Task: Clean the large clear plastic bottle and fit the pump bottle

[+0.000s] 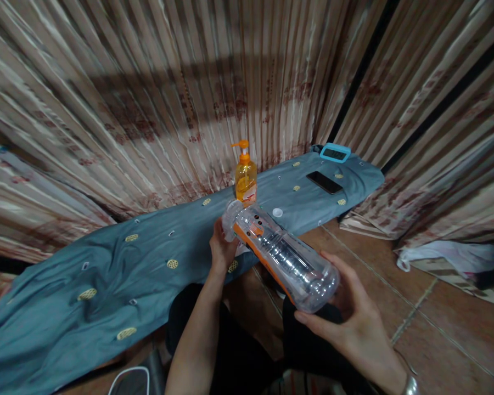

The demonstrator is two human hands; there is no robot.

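An empty clear plastic bottle (288, 252) with an orange-edged label is held tilted in front of me, its narrow end pointing up and left. My left hand (223, 249) is closed at that narrow end, with its fingers partly hidden behind the plastic. At the wide base, my right hand (354, 321) grips the bottle between thumb and fingers. Just behind the narrow end stands an orange pump bottle (246, 178), upright on the cloth-covered surface. A small white round cap (277, 212) lies on the cloth to its right.
The long narrow surface has a blue-green cloth (148, 274) with yellow patterns. On its right part are a black phone (324, 182) and a light-blue digital clock (335, 153). Patterned curtains (168, 99) hang behind it. White fabric (453, 255) lies low at the right, above the tiled floor (379, 274).
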